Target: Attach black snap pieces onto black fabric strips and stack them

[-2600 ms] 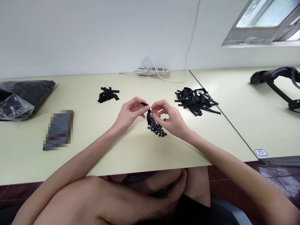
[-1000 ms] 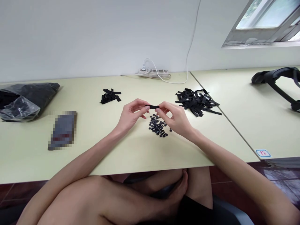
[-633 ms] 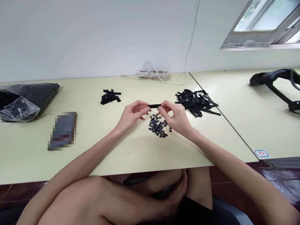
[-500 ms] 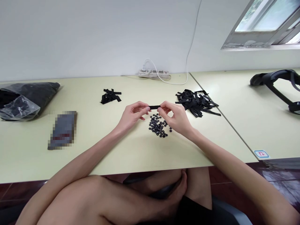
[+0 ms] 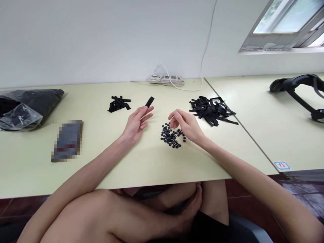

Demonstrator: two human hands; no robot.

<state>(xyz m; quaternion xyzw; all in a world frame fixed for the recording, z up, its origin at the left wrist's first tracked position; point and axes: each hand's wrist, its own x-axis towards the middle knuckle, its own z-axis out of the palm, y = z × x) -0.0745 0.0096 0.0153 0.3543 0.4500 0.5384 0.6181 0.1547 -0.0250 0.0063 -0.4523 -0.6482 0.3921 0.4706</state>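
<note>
Free room about the pile of black discs (image 5: 170,136). Near side: bare worktop (image 5: 162,165) extends to the edge, bounded by the left forearm (image 5: 103,165) and right forearm (image 5: 243,172). Left: a gap separates the pile from the left hand (image 5: 137,123), whose black strip (image 5: 150,101) juts toward the far side. Right: from where I stand, the right hand (image 5: 186,125) obstructs entry; beyond it lies the large heap (image 5: 211,110). Far side: an open lane, ending at the power strip (image 5: 165,80) and white cable (image 5: 188,89).
</note>
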